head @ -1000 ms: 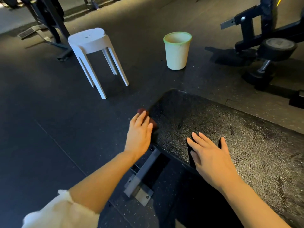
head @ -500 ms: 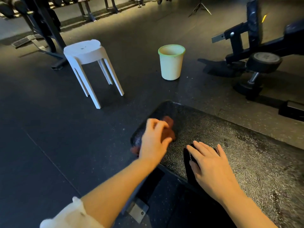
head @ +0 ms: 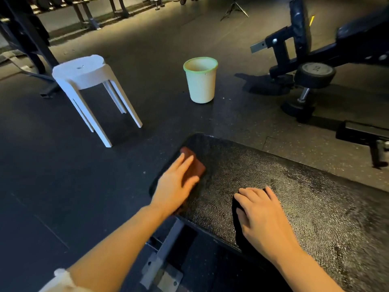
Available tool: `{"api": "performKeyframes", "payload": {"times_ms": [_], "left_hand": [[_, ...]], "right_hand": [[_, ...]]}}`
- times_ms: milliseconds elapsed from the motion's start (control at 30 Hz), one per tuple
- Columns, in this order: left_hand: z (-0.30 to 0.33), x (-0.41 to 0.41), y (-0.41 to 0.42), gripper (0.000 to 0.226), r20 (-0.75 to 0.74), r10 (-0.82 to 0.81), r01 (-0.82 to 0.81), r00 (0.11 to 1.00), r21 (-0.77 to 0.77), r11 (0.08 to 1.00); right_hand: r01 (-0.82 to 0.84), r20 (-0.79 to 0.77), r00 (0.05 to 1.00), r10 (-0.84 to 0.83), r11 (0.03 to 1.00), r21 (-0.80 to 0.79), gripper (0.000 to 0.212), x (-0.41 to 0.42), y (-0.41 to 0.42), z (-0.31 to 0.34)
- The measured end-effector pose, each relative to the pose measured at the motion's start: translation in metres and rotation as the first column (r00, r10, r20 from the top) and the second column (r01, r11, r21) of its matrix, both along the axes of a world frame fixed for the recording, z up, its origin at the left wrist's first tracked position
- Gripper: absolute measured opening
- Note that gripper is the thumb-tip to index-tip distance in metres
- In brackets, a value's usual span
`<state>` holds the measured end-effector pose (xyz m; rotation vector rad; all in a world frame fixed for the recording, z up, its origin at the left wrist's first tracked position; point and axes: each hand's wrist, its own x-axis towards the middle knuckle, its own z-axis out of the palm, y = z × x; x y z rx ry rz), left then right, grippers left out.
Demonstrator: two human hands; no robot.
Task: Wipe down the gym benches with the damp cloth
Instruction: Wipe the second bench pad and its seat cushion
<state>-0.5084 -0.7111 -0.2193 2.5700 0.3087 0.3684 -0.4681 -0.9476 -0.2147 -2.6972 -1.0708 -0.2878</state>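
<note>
A black textured gym bench (head: 294,186) runs from the middle to the lower right, and its pad glistens wet. A reddish-brown cloth (head: 194,165) lies on the bench's left end. My left hand (head: 175,184) presses flat on it with straight fingers, blurred by motion. My right hand (head: 261,216) rests on the pad near its front edge, on a dark cloth (head: 237,228) that hangs over the side.
A white bin with a green rim (head: 201,81) stands on the dark rubber floor beyond the bench. A white plastic stool (head: 84,72) stands to the left. An adjustable bench with a weight plate (head: 315,74) is at the right rear. The bench's metal foot (head: 162,256) lies below my left arm.
My left hand has carried the brown cloth from the bench's side edge up onto the pad's left end and now wipes it there. My right hand has stayed in place.
</note>
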Motion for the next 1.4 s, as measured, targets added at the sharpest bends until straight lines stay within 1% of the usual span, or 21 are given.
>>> {"api": "performKeyframes", "payload": {"times_ms": [100, 133, 167, 267, 300, 367, 433, 600, 667, 733, 767, 833, 933, 1000, 1067, 1100, 1167, 1233, 1333, 1367, 1400], "left_hand": [[-0.008, -0.001, -0.019, 0.047, -0.006, -0.307, 0.304, 0.952, 0.158, 0.939], [-0.011, 0.004, -0.013, 0.044, -0.012, -0.333, 0.328, 0.943, 0.211, 0.921], [-0.013, 0.009, -0.005, 0.042, -0.023, -0.280, 0.278, 0.960, 0.211, 0.937], [-0.009, 0.019, -0.004, 0.040, -0.073, 0.009, -0.007, 0.997, 0.022, 1.000], [-0.009, 0.018, -0.016, 0.040, -0.057, 0.034, -0.035, 0.998, -0.007, 0.999], [-0.009, 0.014, -0.048, 0.040, -0.007, -0.037, 0.037, 0.999, -0.018, 0.999], [-0.010, 0.010, -0.080, 0.041, -0.006, -0.119, 0.118, 0.993, -0.039, 0.992], [-0.003, 0.014, -0.144, 0.044, -0.003, -0.197, 0.195, 0.980, -0.101, 0.976], [0.004, 0.014, -0.174, 0.061, 0.049, -0.298, 0.301, 0.953, -0.235, 0.924], [0.014, 0.014, -0.212, 0.078, 0.097, -0.378, 0.379, 0.921, -0.451, 0.808], [0.019, 0.014, -0.234, 0.078, 0.104, -0.385, 0.378, 0.917, -0.532, 0.758], [0.029, 0.015, -0.278, 0.062, 0.125, -0.361, 0.355, 0.924, -0.630, 0.691], [0.039, 0.016, -0.344, 0.047, 0.154, -0.442, 0.416, 0.884, -0.691, 0.592], [0.045, 0.012, -0.388, 0.049, 0.166, -0.571, 0.493, 0.804, -0.724, 0.482], [0.052, 0.003, -0.430, 0.057, 0.182, -0.703, 0.532, 0.688, -0.785, 0.317], [0.054, -0.001, -0.449, 0.061, 0.194, -0.764, 0.545, 0.615, -0.805, 0.235], [0.056, -0.010, -0.479, 0.067, 0.199, -0.872, 0.592, 0.448, -0.796, 0.123], [0.053, -0.013, -0.506, 0.073, 0.186, -0.945, 0.644, 0.270, -0.764, 0.034], [0.049, -0.014, -0.544, 0.073, 0.097, -0.994, 0.669, 0.043, -0.742, -0.044], [0.048, -0.014, -0.555, 0.069, 0.068, -0.998, 0.710, 0.002, -0.702, -0.047], [0.046, -0.012, -0.566, 0.064, 0.033, -0.999, 0.798, -0.006, -0.602, -0.025]], "right_hand": [[-0.018, -0.025, 1.000, 0.018, 1.000, 0.022, 0.033, 0.002, -0.001, -0.003], [-0.024, -0.034, 0.999, 0.025, 0.999, 0.029, 0.033, 0.002, -0.004, -0.004], [-0.026, -0.038, 0.999, 0.027, 0.999, 0.035, 0.034, 0.002, -0.007, -0.005], [-0.003, -0.041, 0.999, 0.006, 0.997, 0.073, 0.035, 0.001, -0.018, -0.008], [0.014, -0.046, 0.999, -0.010, 0.995, 0.098, 0.034, 0.001, -0.022, -0.009], [0.058, -0.051, 0.997, -0.052, 0.989, 0.138, 0.030, -0.002, -0.030, -0.010], [0.104, -0.057, 0.994, -0.097, 0.982, 0.157, 0.027, -0.006, -0.041, -0.010], [0.258, -0.127, 0.964, -0.234, 0.938, 0.231, 0.024, -0.017, -0.082, -0.006], [0.358, -0.215, 0.929, -0.302, 0.879, 0.313, 0.028, -0.022, -0.104, -0.002], [0.473, -0.319, 0.876, -0.361, 0.775, 0.420, 0.032, -0.029, -0.128, 0.006], [0.524, -0.367, 0.848, -0.383, 0.712, 0.468, 0.034, -0.033, -0.141, 0.011], [0.600, -0.432, 0.799, -0.417, 0.579, 0.552, 0.035, -0.041, -0.167, 0.021], [0.675, -0.495, 0.731, -0.469, 0.396, 0.622, 0.039, -0.053, -0.211, 0.039], [0.703, -0.531, 0.687, -0.497, 0.267, 0.659, 0.042, -0.064, -0.243, 0.048], [0.709, -0.550, 0.639, -0.538, 0.133, 0.693, 0.046, -0.079, -0.275, 0.055], [0.705, -0.559, 0.612, -0.559, 0.065, 0.706, 0.049, -0.087, -0.291, 0.057], [0.683, -0.574, 0.571, -0.587, -0.047, 0.729, 0.055, -0.106, -0.322, 0.059], [0.661, -0.549, 0.528, -0.648, -0.092, 0.745, 0.058, -0.126, -0.352, 0.057], [0.669, -0.529, 0.409, -0.744, -0.150, 0.728, 0.060, -0.154, -0.392, 0.044], [0.671, -0.530, 0.374, -0.761, -0.172, 0.721, 0.060, -0.162, -0.404, 0.037], [0.679, -0.528, 0.342, -0.778, -0.183, 0.711, 0.059, -0.168, -0.414, 0.031]]}}
